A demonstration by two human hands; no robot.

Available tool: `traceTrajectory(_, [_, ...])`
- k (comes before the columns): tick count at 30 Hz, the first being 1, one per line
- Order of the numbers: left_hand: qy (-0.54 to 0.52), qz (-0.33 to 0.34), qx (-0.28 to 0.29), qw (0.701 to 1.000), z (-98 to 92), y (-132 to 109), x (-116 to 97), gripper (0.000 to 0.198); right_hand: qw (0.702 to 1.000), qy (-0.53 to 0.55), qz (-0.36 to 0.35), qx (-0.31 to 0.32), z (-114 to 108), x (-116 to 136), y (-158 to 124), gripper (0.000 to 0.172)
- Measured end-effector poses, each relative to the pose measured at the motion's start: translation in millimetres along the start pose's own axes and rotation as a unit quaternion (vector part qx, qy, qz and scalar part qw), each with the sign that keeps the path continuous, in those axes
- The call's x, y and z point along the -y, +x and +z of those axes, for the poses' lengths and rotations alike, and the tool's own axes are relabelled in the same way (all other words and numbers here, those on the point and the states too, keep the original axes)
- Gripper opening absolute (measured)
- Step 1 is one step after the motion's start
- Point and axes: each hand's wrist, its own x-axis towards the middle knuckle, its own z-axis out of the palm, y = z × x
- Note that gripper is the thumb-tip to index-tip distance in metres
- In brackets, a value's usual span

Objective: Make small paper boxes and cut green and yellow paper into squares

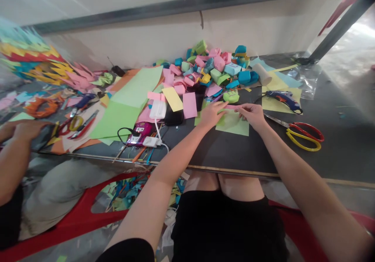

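Note:
A narrow pink paper strip (231,107) stretches between my two hands, just above light green paper sheets (237,125). My left hand (213,114) has its fingers closed on the strip's left end. At the other end, my right hand (252,115) pinches the strip between thumb and fingers. A folded light green paper piece (231,96) lies just beyond the strip. Left of my left hand are a flat pink paper rectangle (190,105) and a yellow one (172,99).
Folded paper pieces (218,63) are heaped at the back. Red-and-yellow-handled scissors (304,135) and a blue glue gun (284,100) lie right. Left are a white charger (158,109), a dark phone (174,116), green sheets (123,113) and a co-worker's arm (17,145).

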Motion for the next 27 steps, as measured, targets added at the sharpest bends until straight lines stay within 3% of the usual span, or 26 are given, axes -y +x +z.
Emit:
traceTrajectory(6, [0.045,0.094,-0.024,0.994,0.6,-2.0,-5.0,0.029,0.999,-0.029,-0.014,0.010,0.2,-1.1,-2.9,0.042])
traceTrajectory(16, [0.003,0.098,-0.022,0.995,-1.0,-8.5,-14.0,0.038,0.999,0.027,0.003,0.029,1.8,8.2,-6.7,0.058])
traceTrajectory(20, [-0.001,0.108,-0.016,0.994,-2.7,-10.0,-18.3,0.035,1.000,0.024,0.011,0.014,2.8,4.9,-4.6,0.056])
traceTrajectory(27, [-0.017,0.154,0.000,0.988,-2.1,-9.8,-20.5,0.033,0.991,0.085,0.029,0.100,1.1,10.7,-9.5,0.068])
